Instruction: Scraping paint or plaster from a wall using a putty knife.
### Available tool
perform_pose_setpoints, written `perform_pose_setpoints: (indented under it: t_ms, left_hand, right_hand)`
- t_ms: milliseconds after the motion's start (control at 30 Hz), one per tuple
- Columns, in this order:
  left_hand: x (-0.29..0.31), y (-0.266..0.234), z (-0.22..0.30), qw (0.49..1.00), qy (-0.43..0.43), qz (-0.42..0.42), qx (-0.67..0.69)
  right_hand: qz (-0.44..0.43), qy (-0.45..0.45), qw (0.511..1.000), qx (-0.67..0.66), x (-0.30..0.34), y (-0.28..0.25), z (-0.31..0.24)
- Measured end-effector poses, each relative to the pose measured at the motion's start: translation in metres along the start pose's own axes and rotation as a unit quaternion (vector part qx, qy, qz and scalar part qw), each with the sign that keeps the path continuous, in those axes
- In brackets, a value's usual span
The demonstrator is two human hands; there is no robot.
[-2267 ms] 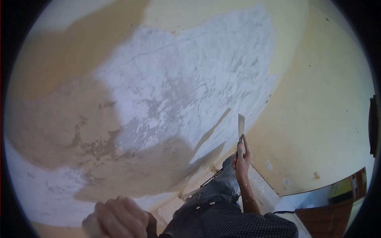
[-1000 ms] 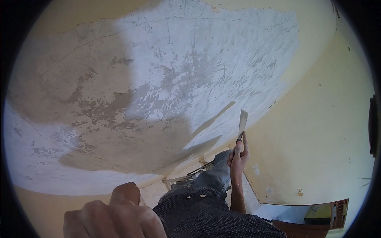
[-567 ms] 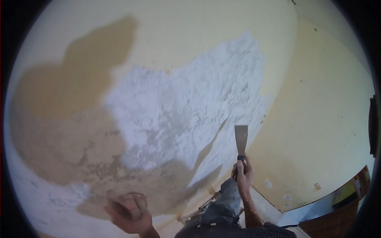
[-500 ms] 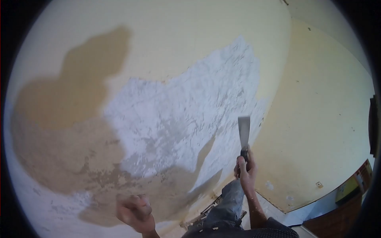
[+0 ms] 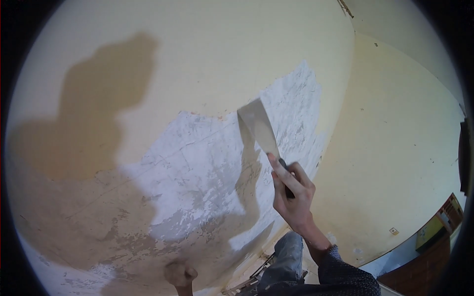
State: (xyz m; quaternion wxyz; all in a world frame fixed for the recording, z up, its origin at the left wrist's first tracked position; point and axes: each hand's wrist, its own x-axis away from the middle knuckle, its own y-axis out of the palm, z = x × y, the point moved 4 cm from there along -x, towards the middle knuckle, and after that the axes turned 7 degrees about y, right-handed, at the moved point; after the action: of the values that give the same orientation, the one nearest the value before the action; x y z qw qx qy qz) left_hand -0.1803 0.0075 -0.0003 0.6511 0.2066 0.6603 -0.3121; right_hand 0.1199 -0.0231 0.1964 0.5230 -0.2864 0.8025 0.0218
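Note:
My right hand [image 5: 295, 195] is wrapped round the dark handle of a scraper [image 5: 260, 127], index finger stretched along toward the blade. The wide metal blade points up and left, its edge at the border between the pale yellow paint [image 5: 207, 54] and the stripped whitish patch [image 5: 197, 163]. Along that border the paint edge is ragged. My left hand [image 5: 180, 273] is low in front of the wall, in shadow, its fingers curled into a fist with nothing visible in it.
A second yellow wall [image 5: 395, 138] meets this one at a corner on the right. My leg in grey-blue trousers [image 5: 286, 259] shows below, beside a metal frame [image 5: 252, 283]. Brown furniture [image 5: 419, 269] stands at the lower right. My shadow falls on the left of the wall.
My right hand has raised the scraper up and left, from clear of the wall to the paint border. My left hand has dropped lower and slightly right. The view has shifted a little.

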Motion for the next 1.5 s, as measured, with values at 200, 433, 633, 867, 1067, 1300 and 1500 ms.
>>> perform_pose_setpoints:
  t_ms: [200,433,633,867,1067,1300,1500]
  left_hand:
    - [0.003,0.000,0.002,0.992,0.107,-0.054,-0.025]
    - [0.002,0.003,0.004,0.991,0.117,-0.054,-0.037]
    - [0.004,0.000,0.002,0.992,0.113,-0.051,-0.012]
    - [0.002,-0.003,0.004,0.985,0.146,-0.072,-0.057]
    - [0.037,-0.002,-0.008,0.981,0.151,-0.108,-0.057]
    - [0.058,-0.002,0.002,0.991,0.070,-0.095,-0.064]
    - [0.080,0.065,0.069,0.889,-0.278,-0.233,0.279]
  right_hand:
    - [-0.027,-0.007,1.000,0.005,0.033,0.017,-0.014]
    - [-0.037,0.017,0.999,0.016,0.031,0.019,-0.032]
    - [0.000,0.009,1.000,-0.026,0.023,0.030,-0.036]
    - [0.078,-0.080,0.990,-0.087,0.018,0.050,-0.017]
    - [0.109,0.406,0.737,-0.529,0.041,0.008,0.069]
    - [0.025,0.532,0.796,-0.289,0.204,-0.041,0.137]
    - [-0.229,0.264,0.925,0.146,0.253,-0.036,0.111]
